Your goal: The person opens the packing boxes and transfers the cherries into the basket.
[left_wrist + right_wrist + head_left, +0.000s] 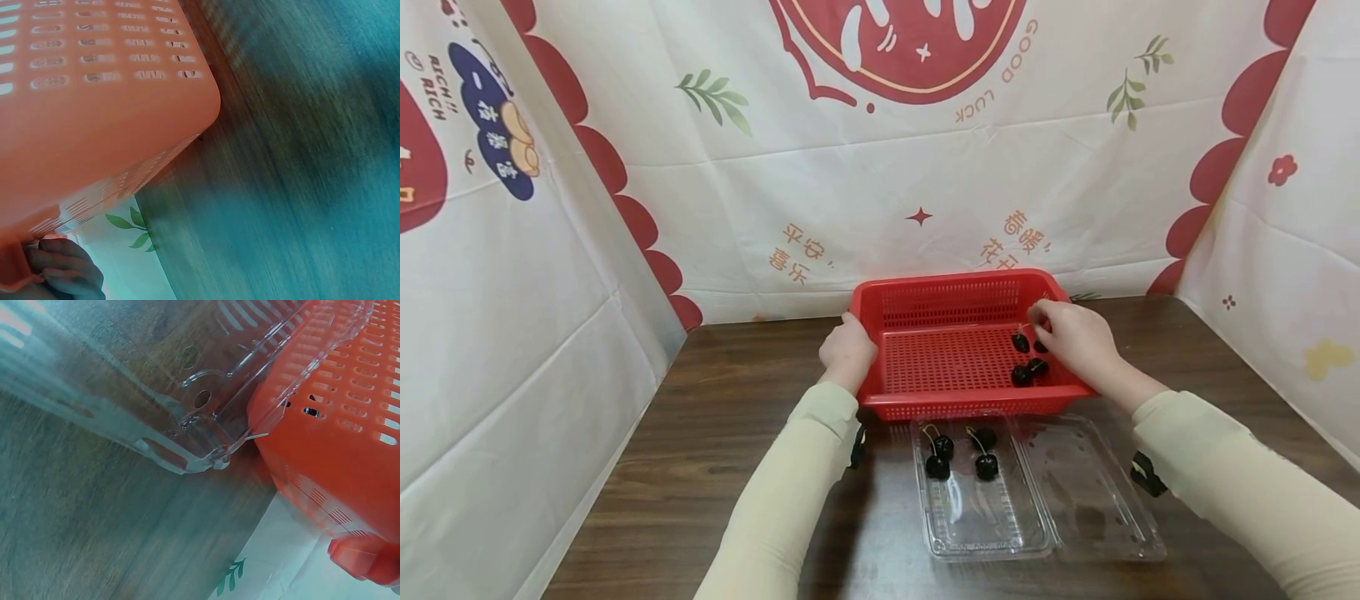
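Observation:
My left hand [847, 350] grips the left rim of a red plastic basket [951, 400]. In the left wrist view its fingers [69, 269] curl around the basket's edge. Over the right end of the basket, my right hand [1075, 337] pinches the thin stem of a pair of dark cherries [1020, 342]; the second cherry is partly covered by the hand. Another dark pair [1021, 375] lies just below, on the basket floor. The right wrist view shows the basket's outer wall [331, 462], with the right hand out of sight.
In front of the basket lies an open clear plastic box [985, 525], its lid [1097, 508] folded out to the right. Two stemmed pairs of dark cherries [987, 467] sit in the box. A printed white cloth [880, 192] hangs behind the wooden table [722, 433].

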The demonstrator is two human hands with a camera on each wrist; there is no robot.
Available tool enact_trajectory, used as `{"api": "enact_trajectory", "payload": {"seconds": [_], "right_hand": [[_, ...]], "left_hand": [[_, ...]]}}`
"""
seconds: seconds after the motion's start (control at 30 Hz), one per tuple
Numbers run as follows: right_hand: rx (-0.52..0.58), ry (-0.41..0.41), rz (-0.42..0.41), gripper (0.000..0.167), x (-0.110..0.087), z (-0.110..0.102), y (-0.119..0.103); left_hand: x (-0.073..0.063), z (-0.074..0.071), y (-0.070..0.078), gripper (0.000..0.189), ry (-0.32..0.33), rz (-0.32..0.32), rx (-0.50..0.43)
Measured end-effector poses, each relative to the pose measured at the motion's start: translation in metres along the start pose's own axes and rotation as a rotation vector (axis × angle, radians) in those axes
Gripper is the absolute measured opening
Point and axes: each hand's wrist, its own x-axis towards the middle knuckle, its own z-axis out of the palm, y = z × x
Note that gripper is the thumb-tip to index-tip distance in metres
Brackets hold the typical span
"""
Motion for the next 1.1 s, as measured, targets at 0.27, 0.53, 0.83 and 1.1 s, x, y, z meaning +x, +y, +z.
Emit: {"api": "enact_trajectory", "payload": {"seconds": [0.27, 0.53, 0.83, 1.1], "right_hand": [[-0.009, -0.019, -0.01, 0.015, -0.0032, 0.0005, -0.0021], [-0.032, -0.018, -0.036, 0.012, -0.0013, 0.0038, 0.0005], [-0.081, -0.046, -0.028, 0.007, 0.0, 0.0057, 0.0013], [-0.102, -0.047, -0.055, 0.003, 0.0008, 0.0047, 0.0008]], "left_hand": [[-0.0005, 0.0012, -0.0002, 0.06, 0.012, 0.01, 0.004], [0.0019, 0.0019, -0.0014, 0.059, 0.008, 0.009, -0.014], [0.0012, 0.0013, 0.0, 0.059, 0.014, 0.005, 0.008], [0.0038, 0.0019, 0.0004, 0.059, 0.009, -0.003, 0.006]]}}
